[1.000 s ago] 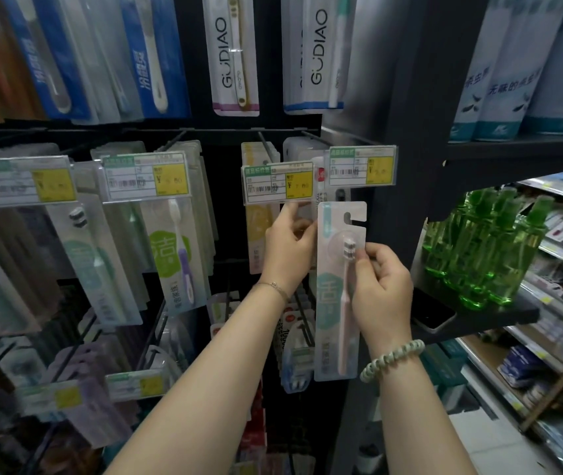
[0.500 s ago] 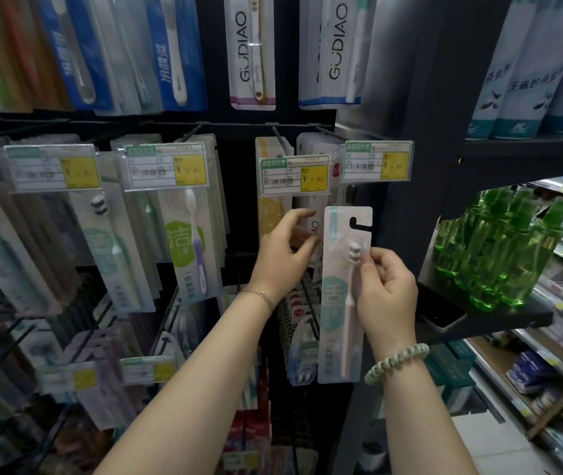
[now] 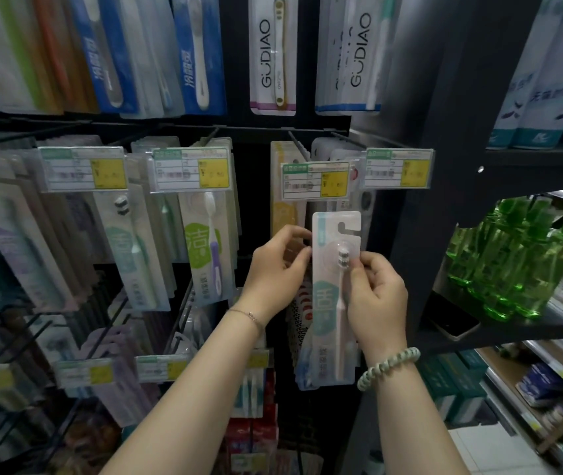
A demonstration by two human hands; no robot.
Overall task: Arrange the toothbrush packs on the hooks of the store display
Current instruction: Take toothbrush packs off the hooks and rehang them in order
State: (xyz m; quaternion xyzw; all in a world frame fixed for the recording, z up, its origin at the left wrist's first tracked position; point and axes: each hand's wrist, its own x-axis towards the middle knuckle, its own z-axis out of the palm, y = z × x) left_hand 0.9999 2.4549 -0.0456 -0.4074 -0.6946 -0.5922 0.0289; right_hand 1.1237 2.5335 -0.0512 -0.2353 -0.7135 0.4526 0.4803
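- Pinching the toothbrush pack (image 3: 326,299) at its right edge, level with the brush head, the right hand (image 3: 376,296) has thumb and fingertips closed narrowly on the card. The left hand (image 3: 275,265) curls its thumb and fingers against the left edge and appears to pinch it too.
- That pack is upright in front of the display, just below the price tag (image 3: 316,181) on the hook (image 3: 296,147), and is not yet hung. Its hanging slot, at the top, opens to the right.
- Best next move, I judge: raise the pack, bring the slot to the hook under the tag, and slide it on level with both edges steady so the card does not twist.
- Far right, green bottles (image 3: 513,262) stand on a dark shelf (image 3: 513,332), with a phone (image 3: 454,325) just beside them.
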